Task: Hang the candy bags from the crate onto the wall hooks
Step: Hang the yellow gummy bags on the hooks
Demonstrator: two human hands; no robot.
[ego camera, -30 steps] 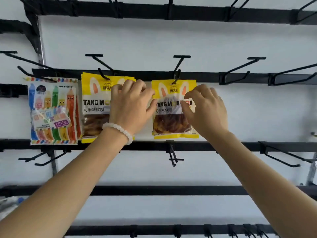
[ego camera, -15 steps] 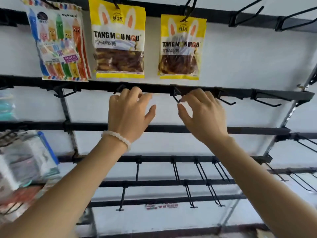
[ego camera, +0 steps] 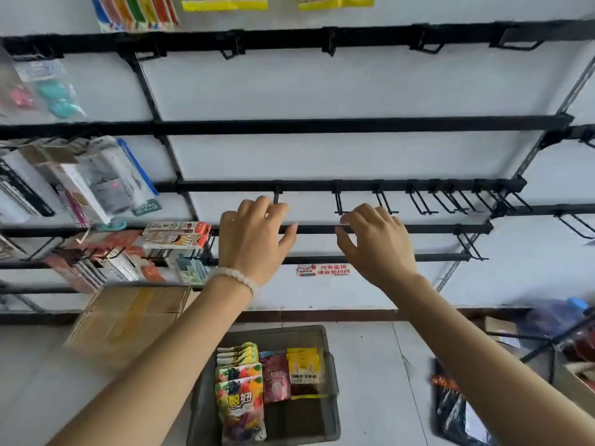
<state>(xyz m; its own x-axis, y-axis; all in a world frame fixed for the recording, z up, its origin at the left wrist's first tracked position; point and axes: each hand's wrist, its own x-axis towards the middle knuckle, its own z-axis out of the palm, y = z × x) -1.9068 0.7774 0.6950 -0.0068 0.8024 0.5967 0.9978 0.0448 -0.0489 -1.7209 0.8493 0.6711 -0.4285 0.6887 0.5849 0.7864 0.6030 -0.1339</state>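
Observation:
A grey crate (ego camera: pixel 331 375) stands on the floor below me. It holds several candy bags: colourful fruit-print bags (ego camera: pixel 240 400), a red bag (ego camera: pixel 276 376) and yellow bags (ego camera: pixel 304 365). My left hand (ego camera: pixel 252 236), with a white bead bracelet at the wrist, and my right hand (ego camera: pixel 376 243) hover in front of the black wall rails, fingers loosely spread, holding nothing. Bare black hooks (ego camera: pixel 418 201) stick out of the rail just above my hands. At the top edge, the lower rims of two yellow bags (ego camera: pixel 225 3) (ego camera: pixel 335 0) and a striped bag (ego camera: pixel 135 11) hang on the wall.
Packaged goods (ego camera: pixel 83 181) crowd the hooks on the left, above cardboard boxes (ego camera: pixel 128 320). A black bag (ego camera: pixel 457 407) lies on the floor at the right, near a blue bag (ego camera: pixel 560 313) and a dark stand. A red-and-white sticker (ego camera: pixel 322 270) marks the wall.
My view has tilted down from the hung yellow bags to the crate on the floor. Both hands have let go of the bags and dropped lower along the wall, empty.

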